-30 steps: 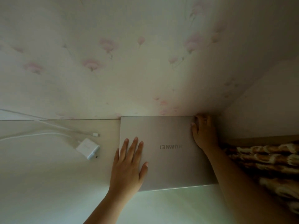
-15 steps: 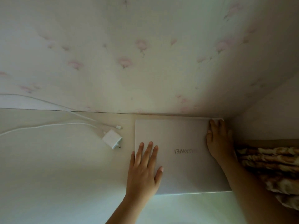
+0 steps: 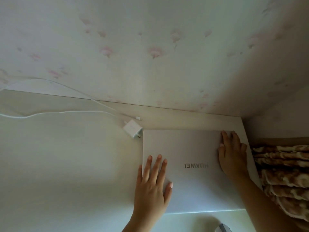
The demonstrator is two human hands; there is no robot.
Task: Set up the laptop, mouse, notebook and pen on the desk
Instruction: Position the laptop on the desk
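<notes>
A closed silver laptop [image 3: 197,181] lies flat on the white desk [image 3: 66,164], near the desk's far right corner, with its logo upside down to me. My left hand [image 3: 153,183] lies flat on the lid's left part, fingers spread, two fingers over the left edge. My right hand [image 3: 232,154] rests on the lid's far right part, its fingertips hooked at the far edge. Part of a pale grey mouse [image 3: 223,228] shows at the bottom edge, in front of the laptop. No notebook or pen is in view.
A white charger plug [image 3: 133,128] sits just off the laptop's far left corner, with white cables [image 3: 66,113] running left across the desk. A flowered wall stands behind. A brown patterned blanket [image 3: 284,173] lies right of the desk.
The laptop has slid away from the wall toward me, leaving a strip of bare desk behind it. Both hands stayed on the lid. The mouse has come into view.
</notes>
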